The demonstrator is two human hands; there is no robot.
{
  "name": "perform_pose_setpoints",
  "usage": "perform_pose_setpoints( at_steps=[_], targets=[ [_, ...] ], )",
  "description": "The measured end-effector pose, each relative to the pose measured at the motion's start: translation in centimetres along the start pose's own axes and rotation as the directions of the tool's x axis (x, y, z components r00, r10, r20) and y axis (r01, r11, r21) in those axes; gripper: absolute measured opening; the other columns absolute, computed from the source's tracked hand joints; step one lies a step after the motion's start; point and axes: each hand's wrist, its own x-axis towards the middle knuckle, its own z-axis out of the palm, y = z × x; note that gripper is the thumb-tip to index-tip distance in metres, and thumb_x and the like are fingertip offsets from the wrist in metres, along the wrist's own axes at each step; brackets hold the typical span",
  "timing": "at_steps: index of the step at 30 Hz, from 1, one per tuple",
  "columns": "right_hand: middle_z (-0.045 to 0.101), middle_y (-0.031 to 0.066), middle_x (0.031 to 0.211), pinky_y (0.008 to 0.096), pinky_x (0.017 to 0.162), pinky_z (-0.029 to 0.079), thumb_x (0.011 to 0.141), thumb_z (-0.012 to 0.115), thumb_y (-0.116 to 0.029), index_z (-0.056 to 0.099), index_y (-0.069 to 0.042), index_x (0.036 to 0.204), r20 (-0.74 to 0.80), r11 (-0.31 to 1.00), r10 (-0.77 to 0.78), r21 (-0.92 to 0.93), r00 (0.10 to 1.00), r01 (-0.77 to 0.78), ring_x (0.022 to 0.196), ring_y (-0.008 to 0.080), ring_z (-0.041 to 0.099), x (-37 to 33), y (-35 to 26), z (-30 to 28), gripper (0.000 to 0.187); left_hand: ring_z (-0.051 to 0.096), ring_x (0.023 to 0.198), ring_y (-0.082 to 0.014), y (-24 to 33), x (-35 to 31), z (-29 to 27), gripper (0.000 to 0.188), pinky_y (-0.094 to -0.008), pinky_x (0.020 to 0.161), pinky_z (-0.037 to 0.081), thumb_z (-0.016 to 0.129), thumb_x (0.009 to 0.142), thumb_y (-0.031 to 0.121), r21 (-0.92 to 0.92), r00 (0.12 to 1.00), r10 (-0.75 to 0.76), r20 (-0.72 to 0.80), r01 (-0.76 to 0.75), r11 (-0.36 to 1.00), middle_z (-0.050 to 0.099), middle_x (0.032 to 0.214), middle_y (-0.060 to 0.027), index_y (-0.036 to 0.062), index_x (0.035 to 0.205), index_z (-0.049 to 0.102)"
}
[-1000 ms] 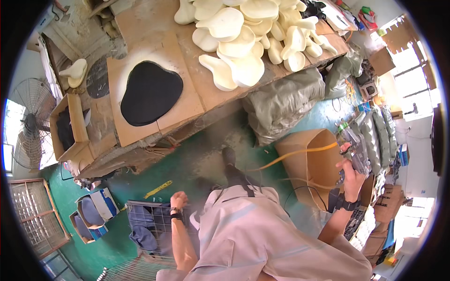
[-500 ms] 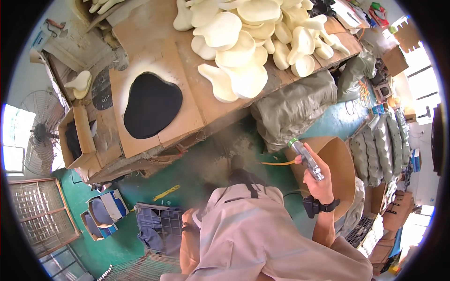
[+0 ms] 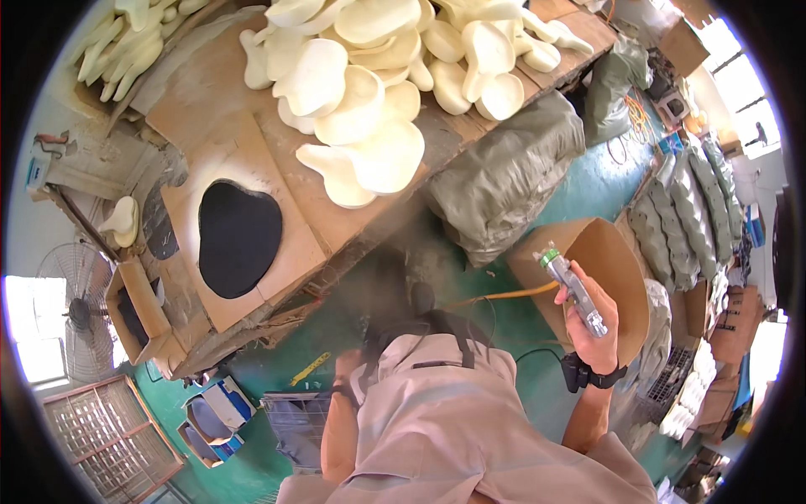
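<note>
My right hand (image 3: 594, 336) is closed round a small silver spray gun (image 3: 578, 296) with a green ring at its nozzle end, held up over the open cardboard box on the right. A yellow-orange hose (image 3: 504, 294) runs left from beside the gun. My left hand (image 3: 348, 366) hangs low beside my waist, its fingers blurred and partly hidden. Beyond reach of both hands, a black rounded pad (image 3: 240, 238) lies flat on a cardboard sheet (image 3: 290, 260) on the workbench. Cream foam pieces shaped like saddles (image 3: 357, 160) are heaped on the bench to its right.
The cardboard box (image 3: 537, 244) stands below my right hand. Green-grey sacks (image 3: 512, 172) lie against the bench; more sacks (image 3: 684, 214) are stacked at right. A fan (image 3: 80, 312) stands at left. Small boxes (image 3: 217, 420) and a wire basket (image 3: 294, 424) sit on the green floor.
The view has turned, and the bench with its pad and foam pieces has shifted left and down in the picture. The spray gun remains in my right hand; my left arm stays low.
</note>
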Motion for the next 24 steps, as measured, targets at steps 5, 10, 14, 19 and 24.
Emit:
perform_pose_setpoints(
  at_steps=[5, 10, 14, 19, 24],
  targets=[
    [0.067, 0.0128, 0.096, 0.0269, 0.07, 0.048, 0.07, 0.045, 0.015, 0.053, 0.002, 0.14, -0.127, 1.0, 0.023, -0.009, 0.992, -0.025, 0.082, 0.0204, 0.064, -1.1, -0.6, -0.9, 0.072, 0.07, 0.087, -0.0185, 4.7, 0.8, -3.0, 0.035, -0.0335, 0.078, 0.057, 0.068, 0.089, 0.028, -0.48, 0.982, -0.19, -0.003, 0.165, 0.861, 0.075, 0.096, -0.0122, 0.0012, 0.112, 0.072],
    [0.069, 0.0159, 0.106, 0.0285, 0.075, 0.05, 0.073, 0.048, 0.011, 0.049, 0.005, 0.142, -0.101, 0.991, 0.079, 0.119, 0.992, -0.067, 0.09, 0.0231, 0.066, -1.9, -1.7, -0.9, 0.069, 0.07, 0.089, -0.0179, 4.2, 0.8, -4.8, 0.033, -0.0313, 0.079, 0.055, 0.068, 0.088, 0.026, -0.544, 0.96, -0.276, 0.04, 0.252, 0.8, 0.075, 0.096, -0.011, 0.0005, 0.109, 0.074],
    [0.068, 0.0171, 0.105, 0.0337, 0.084, 0.051, 0.077, 0.051, 0.01, 0.049, 0.006, 0.14, 0.019, 0.967, 0.139, 0.211, 0.99, -0.14, 0.088, 0.0252, 0.066, -1.9, -2.4, 0.9, 0.063, 0.067, 0.082, -0.0142, 0.4, 0.3, -4.2, 0.032, -0.0292, 0.074, 0.055, 0.069, 0.09, 0.025, -0.522, 0.93, -0.366, -0.033, 0.296, 0.8, 0.073, 0.092, -0.0071, 0.0, 0.11, 0.074],
    [0.065, 0.0188, 0.1, 0.0346, 0.08, 0.051, 0.079, 0.071, 0.004, 0.049, 0.004, 0.141, 0.214, 0.986, -0.031, 0.169, 0.976, -0.005, 0.084, 0.0326, 0.063, 0.2, -3.7, 4.4, 0.066, 0.065, 0.078, -0.0135, -2.6, -2.3, -3.9, 0.029, -0.0315, 0.069, 0.053, 0.065, 0.091, 0.025, -0.646, 0.9, -0.428, -0.078, 0.282, 0.71, 0.071, 0.085, -0.0059, 0.0013, 0.103, 0.075],
    [0.064, 0.0204, 0.104, 0.0349, 0.08, 0.051, 0.069, 0.066, 0.012, 0.047, 0.0, 0.144, 0.4, 0.978, -0.12, 0.207, 0.909, 0.038, 0.086, 0.0384, 0.062, 2.5, -7.3, 7.7, 0.079, 0.067, 0.084, -0.0145, -10.3, -7.4, -0.3, 0.022, -0.0309, 0.075, 0.054, 0.065, 0.087, 0.019, -0.463, 0.941, -0.276, -0.196, 0.159, 0.872, 0.074, 0.093, -0.0076, 0.0046, 0.099, 0.077]
  ],
)
